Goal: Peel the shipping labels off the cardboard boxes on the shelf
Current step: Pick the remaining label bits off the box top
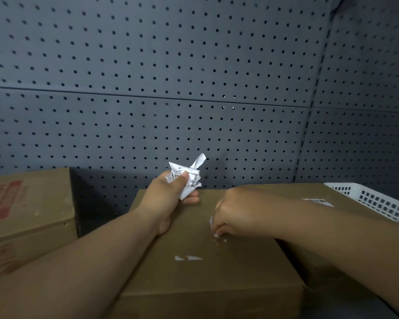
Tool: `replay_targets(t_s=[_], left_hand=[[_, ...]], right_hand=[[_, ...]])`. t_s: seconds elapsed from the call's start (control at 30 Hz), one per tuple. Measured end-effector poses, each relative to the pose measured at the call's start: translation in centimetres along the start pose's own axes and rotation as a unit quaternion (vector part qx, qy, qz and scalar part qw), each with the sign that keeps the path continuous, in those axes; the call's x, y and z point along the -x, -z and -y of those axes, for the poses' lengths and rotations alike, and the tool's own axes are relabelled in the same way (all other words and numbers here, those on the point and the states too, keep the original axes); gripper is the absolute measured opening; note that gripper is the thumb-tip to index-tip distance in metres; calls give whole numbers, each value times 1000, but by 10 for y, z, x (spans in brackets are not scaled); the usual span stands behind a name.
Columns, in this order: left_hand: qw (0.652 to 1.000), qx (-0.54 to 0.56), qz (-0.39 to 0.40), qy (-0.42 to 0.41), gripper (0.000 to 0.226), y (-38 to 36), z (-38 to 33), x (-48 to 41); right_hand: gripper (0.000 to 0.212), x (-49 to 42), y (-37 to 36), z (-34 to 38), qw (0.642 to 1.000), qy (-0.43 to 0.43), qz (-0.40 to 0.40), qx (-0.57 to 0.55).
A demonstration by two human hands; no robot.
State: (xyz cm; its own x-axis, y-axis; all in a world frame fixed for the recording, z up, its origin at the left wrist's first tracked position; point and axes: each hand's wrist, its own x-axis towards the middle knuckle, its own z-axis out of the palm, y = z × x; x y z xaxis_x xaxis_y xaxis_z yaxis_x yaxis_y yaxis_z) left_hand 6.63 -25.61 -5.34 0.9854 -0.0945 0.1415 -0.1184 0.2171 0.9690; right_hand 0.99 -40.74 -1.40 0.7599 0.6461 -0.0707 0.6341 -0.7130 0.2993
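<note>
We see a grey pegboard back wall (148, 54), divided by a horizontal seam (148, 96), meeting a matching side panel (366, 77) at right; lighting is dim.

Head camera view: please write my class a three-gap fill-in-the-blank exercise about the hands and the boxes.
1. The left hand grips a crumpled ____ label.
2. The right hand pinches a label scrap on the middle cardboard ____.
3. The far-left box bears ____ print.
Missing words: white; box; red.
</note>
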Motion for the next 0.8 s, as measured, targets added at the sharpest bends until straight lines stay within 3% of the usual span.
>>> replay_targets(t_s=[0.23,0.47,0.8], left_hand=[[1000,-9,-2,4,17,0,1,-1],[1000,-13,-2,-5,17,1,1,-1],[1000,-5,1,-6,18,0,0,1]], right_hand=[[23,-1,-6,3,999,-2,-27,17],[17,0,4,-8,993,-20,-12,-114],[21,-5,-2,2,999,-31,0,-22]])
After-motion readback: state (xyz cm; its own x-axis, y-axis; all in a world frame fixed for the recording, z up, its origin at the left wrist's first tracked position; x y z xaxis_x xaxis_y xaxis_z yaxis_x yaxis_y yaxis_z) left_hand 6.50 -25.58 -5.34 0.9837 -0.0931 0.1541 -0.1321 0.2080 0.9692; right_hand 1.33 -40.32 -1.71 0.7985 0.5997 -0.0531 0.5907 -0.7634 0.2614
